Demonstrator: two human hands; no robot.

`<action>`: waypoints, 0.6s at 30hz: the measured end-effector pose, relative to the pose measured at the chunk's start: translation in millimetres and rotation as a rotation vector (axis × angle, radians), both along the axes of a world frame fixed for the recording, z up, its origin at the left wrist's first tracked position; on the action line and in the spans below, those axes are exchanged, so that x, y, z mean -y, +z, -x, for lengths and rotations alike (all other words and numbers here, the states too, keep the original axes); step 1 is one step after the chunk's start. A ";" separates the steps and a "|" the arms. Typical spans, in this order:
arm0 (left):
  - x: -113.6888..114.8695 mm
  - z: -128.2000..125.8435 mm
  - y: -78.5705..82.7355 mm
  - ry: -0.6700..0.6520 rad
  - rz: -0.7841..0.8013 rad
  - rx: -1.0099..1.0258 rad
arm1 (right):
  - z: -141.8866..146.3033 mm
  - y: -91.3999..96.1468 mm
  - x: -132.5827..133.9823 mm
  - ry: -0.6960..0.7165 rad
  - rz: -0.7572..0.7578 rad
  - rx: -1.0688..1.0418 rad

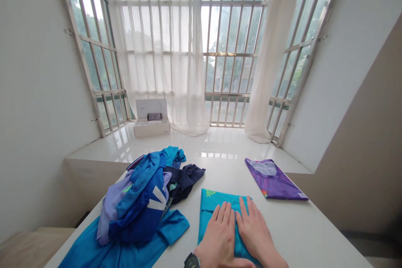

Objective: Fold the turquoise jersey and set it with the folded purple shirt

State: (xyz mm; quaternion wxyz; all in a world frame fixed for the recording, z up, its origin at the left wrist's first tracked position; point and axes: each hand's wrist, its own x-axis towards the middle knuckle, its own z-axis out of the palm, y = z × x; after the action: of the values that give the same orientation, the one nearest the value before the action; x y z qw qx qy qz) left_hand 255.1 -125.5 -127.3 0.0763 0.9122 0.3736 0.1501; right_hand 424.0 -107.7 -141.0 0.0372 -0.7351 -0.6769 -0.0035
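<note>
A folded teal shirt lies on the white table right in front of me. My left hand rests flat on it with fingers stretched out, a dark watch at the wrist. Beside it, my right hand also lies flat on the shirt, fingers extended. The two hands touch at their inner edges. Neither holds anything.
A heap of blue, lilac and navy garments covers the table's left side. A folded purple shirt lies at the far right. Beyond, an open white box sits on the glossy window platform by barred windows and sheer curtains.
</note>
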 end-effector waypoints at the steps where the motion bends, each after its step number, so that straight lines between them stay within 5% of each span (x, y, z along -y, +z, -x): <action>1: 2.2 -2.7 -7.1 -0.017 -0.048 -0.007 | -0.6 -0.7 3.5 0.010 -0.002 -0.013; 9: 13.6 -6.8 -62.3 -0.009 -0.464 -0.089 | -47.8 -15.4 31.6 0.108 -0.089 -0.552; 14: 24.1 -12.5 -99.4 0.074 -0.715 0.031 | -72.2 -14.5 46.6 0.011 -0.181 -1.003; 18: 27.9 -10.5 -99.2 0.087 -0.585 0.132 | -81.6 -16.4 60.4 -0.106 -0.211 -1.222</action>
State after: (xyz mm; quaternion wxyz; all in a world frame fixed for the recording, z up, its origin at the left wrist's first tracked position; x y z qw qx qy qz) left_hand 265.6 -153.5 -226.6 -0.1723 0.8668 0.3475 0.3133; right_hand 505.6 -168.1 -157.4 0.4900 -0.6292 -0.4921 0.3491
